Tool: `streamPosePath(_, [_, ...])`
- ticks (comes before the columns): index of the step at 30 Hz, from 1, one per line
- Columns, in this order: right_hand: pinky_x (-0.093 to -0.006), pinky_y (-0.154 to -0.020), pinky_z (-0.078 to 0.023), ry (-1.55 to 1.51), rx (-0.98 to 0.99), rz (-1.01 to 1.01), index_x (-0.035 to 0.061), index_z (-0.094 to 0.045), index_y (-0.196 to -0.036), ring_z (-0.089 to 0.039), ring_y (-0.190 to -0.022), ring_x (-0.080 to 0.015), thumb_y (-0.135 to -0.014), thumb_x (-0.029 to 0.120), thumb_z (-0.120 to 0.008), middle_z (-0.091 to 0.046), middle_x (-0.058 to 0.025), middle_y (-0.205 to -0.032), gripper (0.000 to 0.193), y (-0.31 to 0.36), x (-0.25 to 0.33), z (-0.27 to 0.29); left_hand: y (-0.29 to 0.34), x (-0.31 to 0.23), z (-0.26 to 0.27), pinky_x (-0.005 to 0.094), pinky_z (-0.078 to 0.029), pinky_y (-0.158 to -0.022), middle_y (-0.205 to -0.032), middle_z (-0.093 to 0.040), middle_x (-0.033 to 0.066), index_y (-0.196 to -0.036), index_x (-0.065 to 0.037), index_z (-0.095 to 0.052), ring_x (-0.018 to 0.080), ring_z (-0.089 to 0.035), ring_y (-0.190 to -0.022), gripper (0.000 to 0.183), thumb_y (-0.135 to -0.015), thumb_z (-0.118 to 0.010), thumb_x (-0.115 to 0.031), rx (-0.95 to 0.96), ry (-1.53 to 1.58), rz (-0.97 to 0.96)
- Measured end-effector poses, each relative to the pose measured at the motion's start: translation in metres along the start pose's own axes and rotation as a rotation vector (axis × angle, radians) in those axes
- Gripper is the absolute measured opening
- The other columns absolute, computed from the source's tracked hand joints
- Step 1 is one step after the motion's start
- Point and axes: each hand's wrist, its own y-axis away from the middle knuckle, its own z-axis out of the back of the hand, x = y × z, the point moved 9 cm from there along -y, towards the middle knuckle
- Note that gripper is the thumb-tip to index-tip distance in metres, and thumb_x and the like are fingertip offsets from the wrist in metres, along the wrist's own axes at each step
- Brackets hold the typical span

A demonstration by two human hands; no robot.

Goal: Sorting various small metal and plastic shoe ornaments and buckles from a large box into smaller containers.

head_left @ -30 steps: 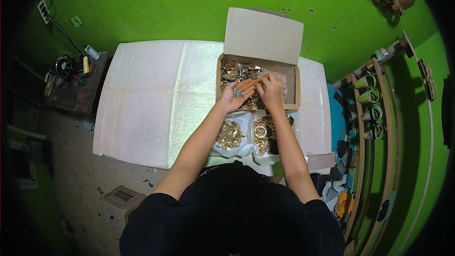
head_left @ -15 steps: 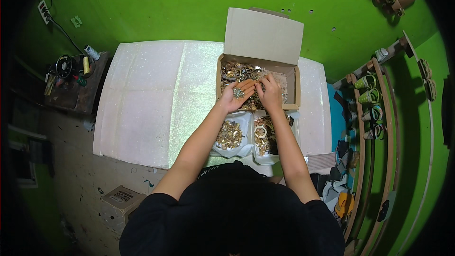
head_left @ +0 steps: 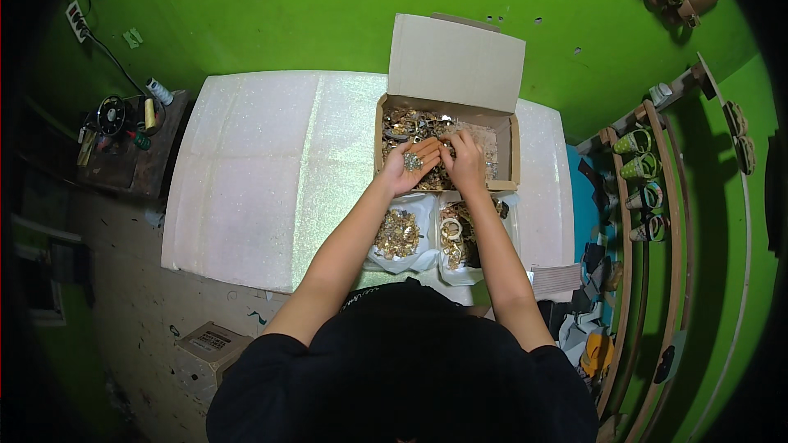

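While over the cardboard box (head_left: 502, 148) of gold trinkets (head_left: 410, 125), left hand (head_left: 406, 168) cupped open around 1 ornament (head_left: 412, 162), right-hand fingers (head_left: 460, 148) unclear.

a small round silvery metal ornament (head_left: 412, 162) lies flat in an upturned palm above an open brown cardboard box (head_left: 502, 141). the box sits on the white table, its flap standing upright, heaped with tangled gold-coloured metal trinkets (head_left: 410, 125).
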Motion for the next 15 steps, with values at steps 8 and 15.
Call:
streamPosePath(8, [-0.0343, -0.058, -0.039, -0.046, 0.003, 0.052, 0.0078, -0.062, -0.074, -0.054, -0.066, -0.0237, -0.066, 0.012, -0.063, -0.052, -0.0055, -0.074, 0.009, -0.0033, 0.0039, 0.0044, 0.0028, 0.0005, -0.0002, 0.0380, -0.037, -0.096, -0.109, -0.047, 0.0221, -0.111, 0.010, -0.043, 0.0304, -0.045, -0.107, 0.045, -0.090, -0.021, -0.024, -0.060, -0.017, -0.010])
streamPosePath(15, [-0.0352, -0.060, -0.040, -0.109, -0.014, -0.022, 0.0064, -0.061, -0.070, -0.055, -0.068, -0.0244, -0.063, 0.012, -0.066, -0.054, -0.0060, -0.075, 0.010, -0.0046, -0.0041, 0.0025, 0.0003, 0.0003, 0.0026, 0.0375, -0.038, -0.095, -0.111, -0.047, 0.0217, -0.114, 0.009, -0.041, 0.0294, -0.047, -0.105, 0.047, -0.090, -0.020, -0.026, -0.034, -0.034, -0.004])
